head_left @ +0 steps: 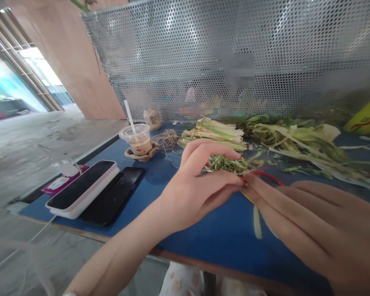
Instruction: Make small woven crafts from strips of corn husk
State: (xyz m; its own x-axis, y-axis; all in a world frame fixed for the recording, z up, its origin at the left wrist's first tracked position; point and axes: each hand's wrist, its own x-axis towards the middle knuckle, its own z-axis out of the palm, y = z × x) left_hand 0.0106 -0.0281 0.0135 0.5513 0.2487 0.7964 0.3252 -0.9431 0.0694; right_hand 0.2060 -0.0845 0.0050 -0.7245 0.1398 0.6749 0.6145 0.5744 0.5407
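My left hand hovers over the blue table, fingers curled and pinched at the tips. My right hand meets it fingertip to fingertip, and together they pinch a thin pale leaf strip that hangs down toward the table. A red-handled tool, probably scissors, lies just behind the fingertips. A small heap of chopped green trimmings sits right behind my left fingers. Further back lies a bundle of pale green stalks, and a long pile of leaves spreads to the right.
Two phones lie at the left edge, one in a white case, one black. A plastic cup with a straw, a twine coil and a twine roll stand behind. A perforated metal screen backs the table.
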